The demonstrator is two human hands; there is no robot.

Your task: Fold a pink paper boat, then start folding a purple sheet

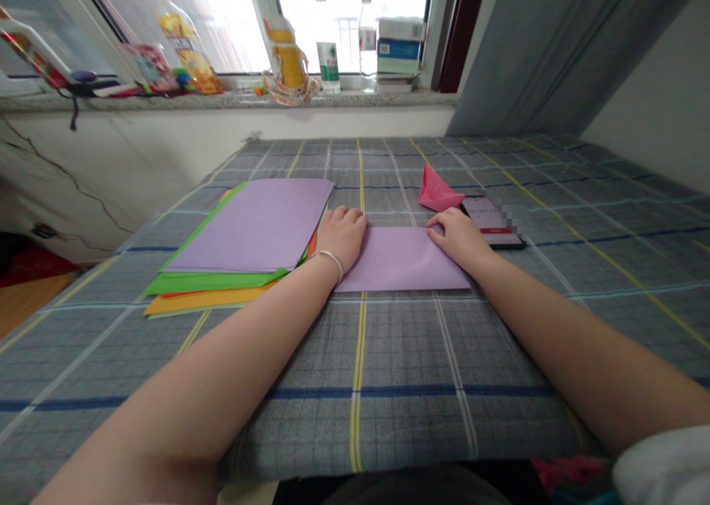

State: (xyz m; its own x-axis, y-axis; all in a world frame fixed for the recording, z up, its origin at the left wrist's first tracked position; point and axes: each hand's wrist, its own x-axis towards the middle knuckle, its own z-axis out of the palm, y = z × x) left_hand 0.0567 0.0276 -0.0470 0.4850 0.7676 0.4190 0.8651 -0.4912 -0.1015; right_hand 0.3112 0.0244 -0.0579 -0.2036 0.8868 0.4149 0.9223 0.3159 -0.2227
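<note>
A folded lilac sheet of paper [402,265] lies on the checked cloth in front of me. My left hand [342,235], with a thin bracelet on the wrist, rests on the sheet's left end with the fingers curled down onto the paper. My right hand [458,236] presses on the sheet's upper right corner, fingers bent and close together. Neither hand lifts the paper off the cloth.
A stack of coloured sheets [244,242], lilac on top of green and orange, lies to the left. A folded pink paper shape [436,191] and a phone [492,224] sit behind my right hand. Bottles [186,43] and boxes [399,46] line the windowsill.
</note>
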